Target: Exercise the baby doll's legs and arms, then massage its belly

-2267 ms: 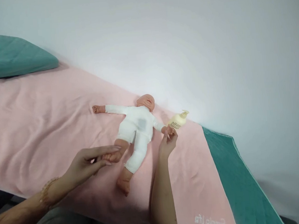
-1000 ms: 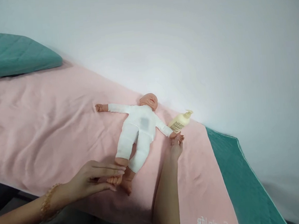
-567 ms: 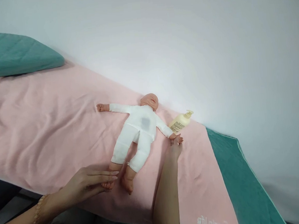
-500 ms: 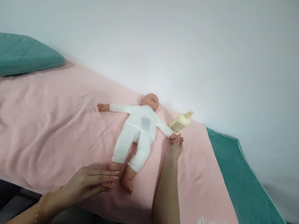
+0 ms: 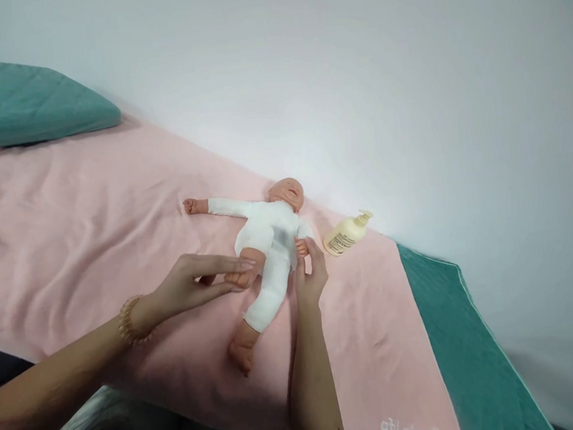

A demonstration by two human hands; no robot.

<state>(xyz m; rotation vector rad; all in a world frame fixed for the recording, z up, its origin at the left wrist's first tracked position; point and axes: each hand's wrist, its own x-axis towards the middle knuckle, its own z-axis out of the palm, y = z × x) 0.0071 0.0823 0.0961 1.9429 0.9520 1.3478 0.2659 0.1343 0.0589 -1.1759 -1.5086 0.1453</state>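
A baby doll (image 5: 277, 269) with a white cloth body lies on its back on the pink blanket (image 5: 368, 342), its head toward the wall. My left hand (image 5: 199, 276) grips the doll's foot on the left side, and that leg is bent up toward the belly. With my right hand (image 5: 312, 269) I pinch the doll's hand on the right side, held in beside its torso. The other leg lies straight, its bare foot toward me. Its other arm is stretched out to the left. Part of the doll's chest is hidden behind the raised leg.
A pale yellow pump bottle (image 5: 346, 235) leans over on the blanket, right of the doll. A green pillow (image 5: 30, 100) lies at the far left, and green bedding (image 5: 457, 334) shows at the right. The white wall (image 5: 356, 88) runs along the back edge.
My left hand has pushed the doll's foot up toward its belly, bending the leg. My right hand has brought the doll's outstretched arm in to its side. The bottle has stayed put.
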